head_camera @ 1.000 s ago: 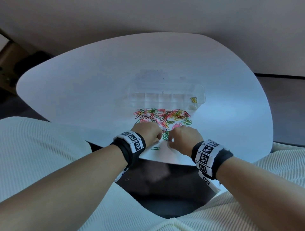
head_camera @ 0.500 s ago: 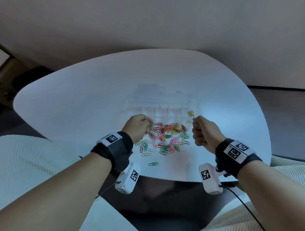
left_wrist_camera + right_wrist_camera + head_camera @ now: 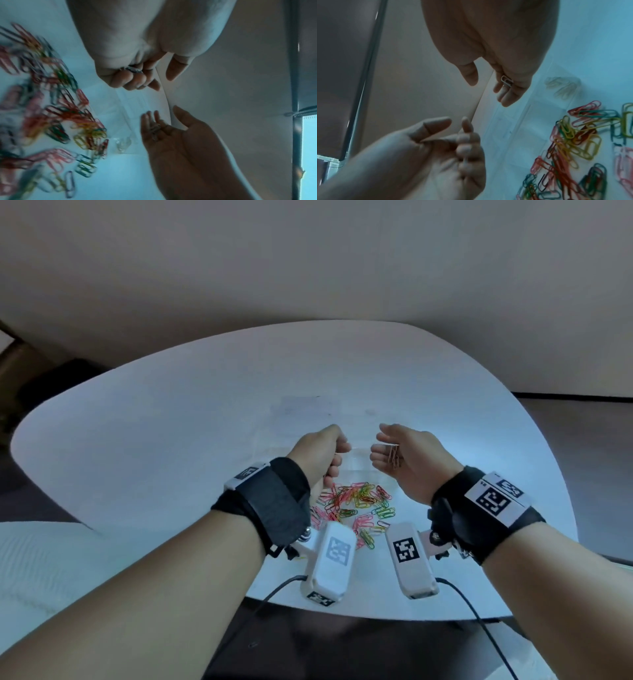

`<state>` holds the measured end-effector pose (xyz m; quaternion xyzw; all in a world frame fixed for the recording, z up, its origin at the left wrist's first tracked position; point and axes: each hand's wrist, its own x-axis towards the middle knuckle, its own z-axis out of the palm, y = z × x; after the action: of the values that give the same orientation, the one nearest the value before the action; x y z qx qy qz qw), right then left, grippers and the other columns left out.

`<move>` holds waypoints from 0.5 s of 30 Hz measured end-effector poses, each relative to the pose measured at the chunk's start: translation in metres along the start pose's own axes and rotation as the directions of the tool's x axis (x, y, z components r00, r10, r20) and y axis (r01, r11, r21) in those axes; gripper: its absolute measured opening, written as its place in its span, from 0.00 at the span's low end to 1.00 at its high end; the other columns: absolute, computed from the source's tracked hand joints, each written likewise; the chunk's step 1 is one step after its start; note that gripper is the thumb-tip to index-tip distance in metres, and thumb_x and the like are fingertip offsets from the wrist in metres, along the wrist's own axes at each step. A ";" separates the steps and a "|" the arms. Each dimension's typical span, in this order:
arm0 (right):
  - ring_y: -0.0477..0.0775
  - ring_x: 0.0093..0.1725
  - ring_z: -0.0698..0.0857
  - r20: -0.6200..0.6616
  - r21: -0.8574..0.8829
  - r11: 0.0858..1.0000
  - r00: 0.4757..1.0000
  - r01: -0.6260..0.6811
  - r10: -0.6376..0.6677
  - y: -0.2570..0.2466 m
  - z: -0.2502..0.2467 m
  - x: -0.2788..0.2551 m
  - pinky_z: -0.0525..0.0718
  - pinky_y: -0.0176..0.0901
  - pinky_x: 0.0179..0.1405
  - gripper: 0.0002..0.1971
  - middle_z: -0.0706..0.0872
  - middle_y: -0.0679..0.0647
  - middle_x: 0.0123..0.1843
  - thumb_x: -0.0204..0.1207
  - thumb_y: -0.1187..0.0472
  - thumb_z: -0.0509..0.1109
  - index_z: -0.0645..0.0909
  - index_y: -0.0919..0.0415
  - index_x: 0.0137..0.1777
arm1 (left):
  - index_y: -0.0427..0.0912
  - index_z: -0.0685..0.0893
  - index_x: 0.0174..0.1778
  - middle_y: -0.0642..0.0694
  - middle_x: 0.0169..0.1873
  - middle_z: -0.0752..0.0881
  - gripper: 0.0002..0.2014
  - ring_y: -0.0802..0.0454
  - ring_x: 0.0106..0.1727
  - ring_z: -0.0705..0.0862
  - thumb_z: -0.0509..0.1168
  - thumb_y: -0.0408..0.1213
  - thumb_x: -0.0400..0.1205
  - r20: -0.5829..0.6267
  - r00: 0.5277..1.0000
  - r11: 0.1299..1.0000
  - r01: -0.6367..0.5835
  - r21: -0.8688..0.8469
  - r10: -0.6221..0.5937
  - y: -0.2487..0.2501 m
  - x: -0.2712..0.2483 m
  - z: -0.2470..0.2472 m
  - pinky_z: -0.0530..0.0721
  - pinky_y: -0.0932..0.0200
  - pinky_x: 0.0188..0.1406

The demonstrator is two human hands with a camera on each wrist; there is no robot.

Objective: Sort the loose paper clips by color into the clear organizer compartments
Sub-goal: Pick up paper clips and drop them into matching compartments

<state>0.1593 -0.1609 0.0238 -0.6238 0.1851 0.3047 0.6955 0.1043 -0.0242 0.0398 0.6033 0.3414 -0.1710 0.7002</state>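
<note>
A heap of coloured paper clips [image 3: 356,505] lies on the white table [image 3: 171,440], nearer me than the clear organizer [image 3: 137,106]. Both hands hover close together above the organizer. My left hand [image 3: 320,451] has its fingers curled around a pale clip [image 3: 133,69]. My right hand [image 3: 404,453] is turned palm inward with the thumb apart, and a few clips [image 3: 394,457] rest on its fairly straight fingers [image 3: 510,94]. One end compartment holds a few yellowish clips [image 3: 561,86]. In the head view the hands hide most of the organizer.
The table's front edge [image 3: 376,616] runs just below the pile, with dark floor beyond it. Wrist camera units [image 3: 334,563] and their cables [image 3: 479,621] hang under both wrists. Pale ribbed fabric [image 3: 34,577] lies at the lower left.
Both hands lifted from the pile and came together over the organizer. The right hand went from a fist to an open hand with clips lying on its fingers.
</note>
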 end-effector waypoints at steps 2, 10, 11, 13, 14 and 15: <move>0.57 0.44 0.77 -0.034 0.002 0.999 0.999 -0.036 0.036 -0.002 0.003 0.007 0.78 0.42 0.44 0.17 0.76 0.63 0.48 0.82 0.54 0.67 0.74 0.68 0.59 | 0.38 0.77 0.43 0.47 0.27 0.72 0.05 0.53 0.24 0.69 0.59 0.35 0.77 0.004 1.000 0.999 0.013 -0.047 -0.013 0.008 0.006 0.007 0.66 0.63 0.21; 0.62 0.74 0.74 0.027 0.079 0.993 0.996 -0.083 0.081 -0.012 -0.010 0.005 0.76 0.46 0.70 0.30 0.71 0.68 0.76 0.83 0.43 0.62 0.69 0.65 0.75 | 0.31 0.78 0.63 0.38 0.51 0.81 0.17 0.46 0.47 0.81 0.58 0.38 0.83 0.005 0.999 0.973 0.046 -0.227 -0.047 0.018 0.031 0.029 0.82 0.62 0.38; 0.62 0.74 0.74 0.012 0.080 0.995 0.998 -0.060 0.060 -0.015 -0.013 0.004 0.75 0.47 0.71 0.29 0.72 0.67 0.76 0.84 0.44 0.62 0.69 0.64 0.76 | 0.31 0.77 0.65 0.37 0.57 0.81 0.18 0.45 0.51 0.81 0.58 0.39 0.83 0.008 0.999 0.969 0.044 -0.245 -0.044 0.017 0.035 0.032 0.83 0.61 0.41; 0.61 0.70 0.78 -0.031 0.092 0.996 0.999 -0.021 0.024 -0.020 -0.023 0.000 0.77 0.48 0.70 0.25 0.77 0.66 0.73 0.84 0.46 0.63 0.72 0.62 0.74 | 0.33 0.75 0.69 0.35 0.65 0.78 0.20 0.43 0.59 0.80 0.59 0.41 0.84 0.016 0.999 0.965 0.051 -0.258 -0.048 0.016 0.039 0.036 0.82 0.57 0.53; 0.60 0.68 0.80 -0.046 0.099 0.995 0.999 -0.008 0.012 -0.023 -0.028 -0.002 0.78 0.48 0.68 0.24 0.79 0.65 0.70 0.84 0.47 0.63 0.73 0.62 0.73 | 0.34 0.73 0.71 0.34 0.68 0.76 0.22 0.43 0.65 0.78 0.59 0.43 0.84 0.024 0.998 0.967 0.059 -0.246 -0.055 0.016 0.041 0.038 0.79 0.55 0.62; 0.60 0.67 0.81 -0.054 0.104 0.995 0.999 0.002 0.004 -0.025 -0.033 -0.005 0.79 0.47 0.67 0.23 0.80 0.65 0.69 0.84 0.47 0.63 0.74 0.62 0.72 | 0.34 0.71 0.74 0.34 0.72 0.73 0.25 0.42 0.71 0.74 0.60 0.45 0.84 0.036 0.997 0.972 0.072 -0.225 -0.065 0.015 0.043 0.039 0.74 0.52 0.70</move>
<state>0.1765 -0.1952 0.0409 -0.5946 0.2197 0.2781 0.7217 0.1550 -0.0516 0.0225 0.5050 0.3694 -0.1636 0.7628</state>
